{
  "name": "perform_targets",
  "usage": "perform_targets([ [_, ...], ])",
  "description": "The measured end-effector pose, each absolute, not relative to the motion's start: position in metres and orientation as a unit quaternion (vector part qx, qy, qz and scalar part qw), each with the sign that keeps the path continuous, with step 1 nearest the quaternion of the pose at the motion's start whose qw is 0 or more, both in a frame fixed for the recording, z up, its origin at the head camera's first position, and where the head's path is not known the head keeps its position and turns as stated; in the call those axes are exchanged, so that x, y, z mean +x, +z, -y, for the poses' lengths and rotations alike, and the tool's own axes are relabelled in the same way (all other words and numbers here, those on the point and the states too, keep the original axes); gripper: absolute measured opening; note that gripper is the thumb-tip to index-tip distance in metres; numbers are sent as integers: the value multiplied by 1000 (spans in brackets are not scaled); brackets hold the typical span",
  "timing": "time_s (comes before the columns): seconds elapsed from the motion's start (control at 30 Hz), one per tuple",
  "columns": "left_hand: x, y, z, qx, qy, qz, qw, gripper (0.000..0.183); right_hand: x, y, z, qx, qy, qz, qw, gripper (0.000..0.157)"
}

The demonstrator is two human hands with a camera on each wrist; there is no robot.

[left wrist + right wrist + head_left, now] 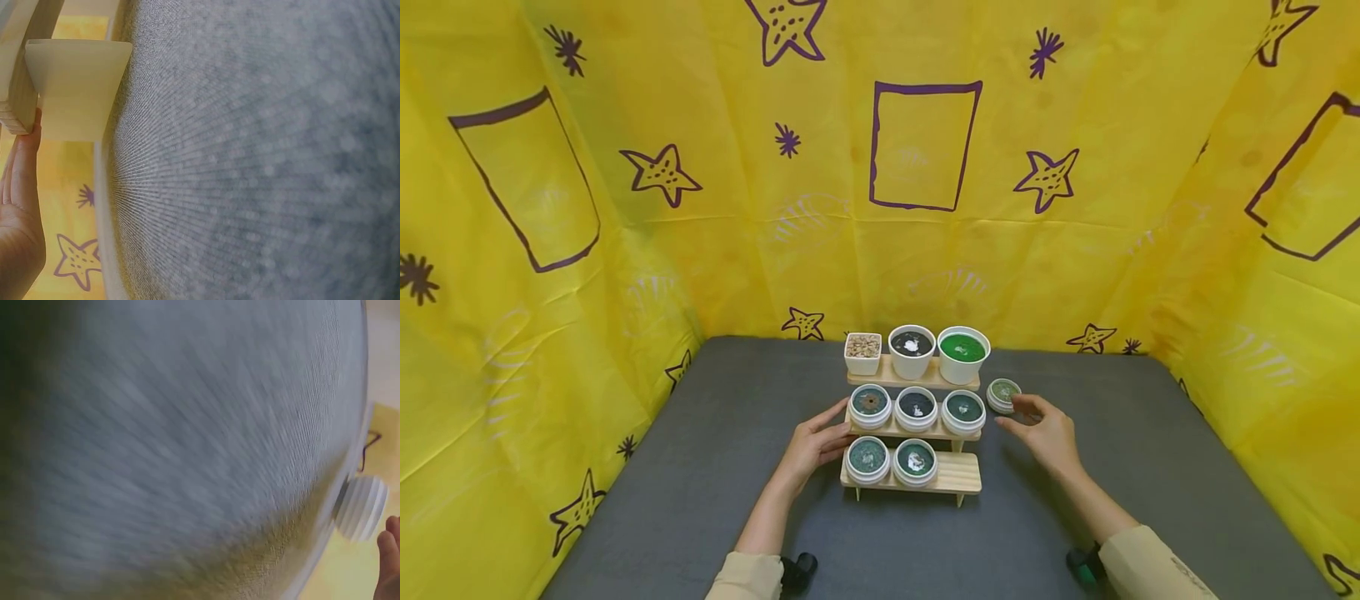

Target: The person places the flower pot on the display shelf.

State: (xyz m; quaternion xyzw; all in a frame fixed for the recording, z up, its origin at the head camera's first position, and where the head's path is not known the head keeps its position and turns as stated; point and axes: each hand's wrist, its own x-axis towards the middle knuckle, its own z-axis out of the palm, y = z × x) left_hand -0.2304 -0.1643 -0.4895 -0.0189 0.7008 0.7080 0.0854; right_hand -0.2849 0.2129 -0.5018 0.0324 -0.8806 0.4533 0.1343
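Note:
A three-tier wooden stand [961, 472] holds several small white pots with green or dark contents. Straight fingers of my left hand [811, 450] touch the left end of its middle shelf; the left wrist view shows the fingertips against the wooden edge [24, 106]. To the right of the stand, a white ribbed pot with a green top [1002, 395] sits on the table. My right hand [1047, 435] is beside this pot, thumb and fingers apart with nothing between them. In the right wrist view, a small gap separates the fingers [387, 550] from the ribbed pot [361, 507].
On the top tier are a square pot of pale chips [862, 350], a dark-filled cup [912, 350] and a bright green cup [962, 352]. Yellow cloth [730, 275] with purple drawings encloses the grey table [737, 417] at the back and sides.

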Motion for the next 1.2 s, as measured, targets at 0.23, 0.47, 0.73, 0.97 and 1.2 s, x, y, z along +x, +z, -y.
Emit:
perform_targets([
  [0.23, -231, -491, 165, -19, 707, -701, 85, 59, -308, -500, -222, 3, 409, 898, 160, 54],
  [0.47, -231, -491, 165, -20, 706, -703, 86, 59, -327, -497, -228, -30, 414, 905, 98, 68],
  [0.73, -231, -491, 165, -20, 707, -702, 85, 59, -338, -502, -231, -21, 412, 911, 33, 75],
  [0.97, -232, -495, 164, -22, 712, -697, 78, 58, -340, -513, -228, -2, 402, 915, 43, 70],
  [1.2, -232, -495, 164, -20, 713, -696, 79, 58, -339, -513, -226, -3, 399, 915, 54, 67],
])
